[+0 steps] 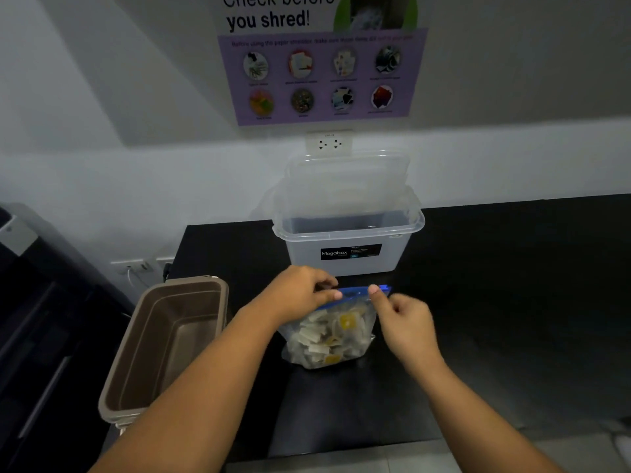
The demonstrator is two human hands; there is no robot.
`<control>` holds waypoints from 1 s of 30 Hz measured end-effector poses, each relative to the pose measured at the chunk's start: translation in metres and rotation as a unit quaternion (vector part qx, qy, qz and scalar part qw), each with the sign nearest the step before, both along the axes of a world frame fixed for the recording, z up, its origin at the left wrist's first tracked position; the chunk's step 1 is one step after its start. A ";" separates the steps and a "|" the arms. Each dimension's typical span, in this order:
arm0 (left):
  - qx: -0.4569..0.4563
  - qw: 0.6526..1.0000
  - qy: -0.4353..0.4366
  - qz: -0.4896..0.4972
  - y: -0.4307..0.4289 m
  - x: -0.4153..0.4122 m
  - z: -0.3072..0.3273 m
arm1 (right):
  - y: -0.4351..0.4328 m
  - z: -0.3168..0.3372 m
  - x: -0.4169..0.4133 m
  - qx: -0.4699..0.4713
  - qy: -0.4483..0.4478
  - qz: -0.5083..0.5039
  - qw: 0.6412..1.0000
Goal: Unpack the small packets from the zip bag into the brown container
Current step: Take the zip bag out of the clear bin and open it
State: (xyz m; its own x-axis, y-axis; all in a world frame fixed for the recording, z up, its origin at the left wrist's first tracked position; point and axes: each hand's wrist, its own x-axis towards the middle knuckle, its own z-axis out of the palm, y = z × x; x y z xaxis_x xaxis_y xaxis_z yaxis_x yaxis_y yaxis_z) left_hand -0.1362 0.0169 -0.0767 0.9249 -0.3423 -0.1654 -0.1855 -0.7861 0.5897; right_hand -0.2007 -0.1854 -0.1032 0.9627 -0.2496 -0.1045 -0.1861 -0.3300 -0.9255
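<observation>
The poster [321, 59] on the wall ahead of you reads "Check before you shred!" in bold black, with two rows of round pictures on a purple panel whose captions are too blurred to read; just below it sits a white wall socket [328, 144]; under that, at the back of the black counter [495, 302], stands a clear plastic box [348, 230] with a dark label [351, 252] printed "Megabox" in white, its smaller print unreadable, and a clear lid [346, 175] leans upright behind it against the wall. The zip bag [358, 339] stands on the counter just in front of that box, between your two hands; it is clear plastic with a blue zip strip [356, 292] along its top, and it bulges with small packets [317, 339], mostly pale cream with a few yellow ones showing through. Your left hand [300, 291] pinches the strip at its left end, fingers curled over it; your right hand [406, 322] pinches it near the right end between thumb and forefinger, the other fingers folded; whether the seal is parted you cannot tell from the blur. The brown container [136, 370] sits open-topped at the counter's left edge, left of the bag and apart from it, beside your left forearm.
</observation>
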 end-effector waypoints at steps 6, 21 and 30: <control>-0.045 0.997 0.009 0.056 -0.009 -0.012 -0.016 | 0.033 0.005 0.000 0.120 0.226 0.090 0.962; -0.551 0.633 0.293 0.457 0.009 -0.058 -0.059 | 0.047 -0.022 0.021 0.496 0.320 -0.113 0.799; -0.597 0.523 0.394 0.464 0.025 -0.039 -0.053 | 0.059 -0.047 0.003 0.452 0.317 0.006 0.834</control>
State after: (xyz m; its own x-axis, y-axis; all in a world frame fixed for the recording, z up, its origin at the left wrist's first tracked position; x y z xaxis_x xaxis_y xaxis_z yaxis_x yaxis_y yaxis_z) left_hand -0.1751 0.0417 -0.1302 0.5909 -0.1016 -0.8003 0.6186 0.6938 0.3687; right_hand -0.1979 -0.1262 -0.1505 0.6449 0.2155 -0.7332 -0.7336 0.4435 -0.5149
